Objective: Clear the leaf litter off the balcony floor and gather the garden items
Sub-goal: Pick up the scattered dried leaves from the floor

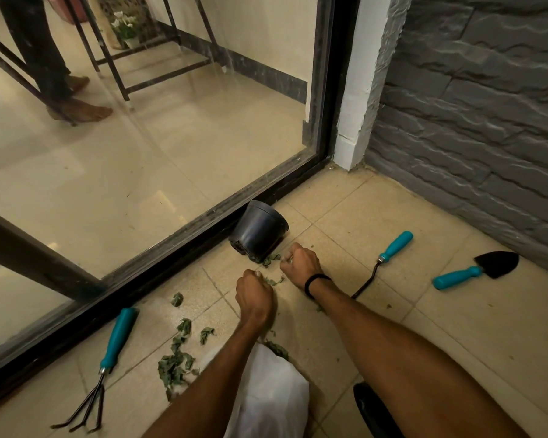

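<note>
Pinching leaf litter (174, 369) with curled fingers of left hand (255, 294) and right hand (301, 262) beside tipped pot (260, 232). Probably feather-light, brittle: best scooped loosely, never squeezed.

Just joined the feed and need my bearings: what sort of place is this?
Most likely a home balcony: tiled floor against a glass door, a grey stone-clad outer wall, and a tipped black plant pot beside scattered leaves.

Dark-framed glass door (178, 147), grey stone-textured wall (475, 105), white pillar (361, 90), bare feet (83, 110) indoors, white flowers (124, 25) near metal stand (159, 79).
</note>
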{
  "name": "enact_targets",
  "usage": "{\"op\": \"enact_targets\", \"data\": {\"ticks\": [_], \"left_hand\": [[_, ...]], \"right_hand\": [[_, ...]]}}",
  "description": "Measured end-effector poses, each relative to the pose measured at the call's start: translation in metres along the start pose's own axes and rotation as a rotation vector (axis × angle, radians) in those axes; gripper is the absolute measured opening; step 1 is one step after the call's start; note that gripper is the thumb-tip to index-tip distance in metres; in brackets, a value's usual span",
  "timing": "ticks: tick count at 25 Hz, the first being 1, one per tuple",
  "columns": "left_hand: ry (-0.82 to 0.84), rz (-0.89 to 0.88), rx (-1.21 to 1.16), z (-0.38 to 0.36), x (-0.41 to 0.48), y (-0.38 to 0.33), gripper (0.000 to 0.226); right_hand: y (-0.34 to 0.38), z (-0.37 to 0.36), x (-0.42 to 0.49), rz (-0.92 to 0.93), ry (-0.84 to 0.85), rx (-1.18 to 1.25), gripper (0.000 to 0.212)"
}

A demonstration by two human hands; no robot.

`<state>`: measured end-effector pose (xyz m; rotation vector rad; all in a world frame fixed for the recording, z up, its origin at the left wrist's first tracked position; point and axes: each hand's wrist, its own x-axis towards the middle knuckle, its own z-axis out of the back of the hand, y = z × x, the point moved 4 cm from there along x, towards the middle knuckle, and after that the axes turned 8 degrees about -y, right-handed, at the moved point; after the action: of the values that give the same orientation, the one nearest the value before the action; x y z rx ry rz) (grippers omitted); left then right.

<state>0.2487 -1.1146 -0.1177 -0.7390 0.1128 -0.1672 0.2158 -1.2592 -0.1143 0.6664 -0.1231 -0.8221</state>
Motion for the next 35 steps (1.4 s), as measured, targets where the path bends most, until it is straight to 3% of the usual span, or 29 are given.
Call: {"op": "enact_targets", "data": {"ticks": [4, 9, 11, 16, 19, 21, 23, 26, 29, 32, 35], "left_hand": [[-0.044, 0.024, -0.037, -0.001, -0.001, 0.003, 0.028], [-0.036, 0.036, -0.094, -0.002, 0.007, 0.009, 0.028], [-0.040, -0.012, -0.135, 0.002, 0.005, 0.004, 0.030], [0.042, 0.025, -0.242, 0.001, -0.004, -0.013, 0.054], [0.094, 0.010, -0.239, -0.005, -0.003, -0.018, 0.055], [0.070, 0.049, -0.244, -0.002, 0.000, -0.018, 0.045], [0.039, 0.102, -0.238, 0.003, 0.004, -0.012, 0.028], [-0.009, 0.034, -0.150, 0.016, 0.004, -0.001, 0.018], [0.015, -0.152, 0.035, 0.021, 0.003, 0.011, 0.021], [0.040, -0.308, 0.284, 0.021, -0.007, 0.011, 0.027], [0.035, -0.342, 0.248, 0.024, -0.012, 0.010, 0.021]], "right_hand": [[0.009, -0.006, 0.004, 0.004, 0.018, 0.109, 0.049], [0.016, -0.017, 0.000, 0.007, 0.029, 0.133, 0.011], [0.012, -0.014, -0.003, -0.004, 0.035, 0.157, 0.008], [0.011, 0.002, -0.016, -0.039, 0.307, 0.490, 0.010], [0.010, 0.008, -0.019, -0.109, 0.433, 0.568, 0.013], [0.005, 0.012, -0.017, -0.192, 0.400, 0.624, 0.015], [-0.006, 0.019, -0.011, -0.322, 0.215, 0.669, 0.016], [-0.021, 0.034, -0.003, -0.235, -0.025, 0.399, 0.017], [-0.017, 0.029, -0.005, 0.006, 0.041, 0.105, 0.017], [-0.010, 0.012, -0.010, 0.174, 0.101, -0.031, 0.034], [-0.009, 0.003, -0.011, 0.252, 0.078, -0.124, 0.027]]}}
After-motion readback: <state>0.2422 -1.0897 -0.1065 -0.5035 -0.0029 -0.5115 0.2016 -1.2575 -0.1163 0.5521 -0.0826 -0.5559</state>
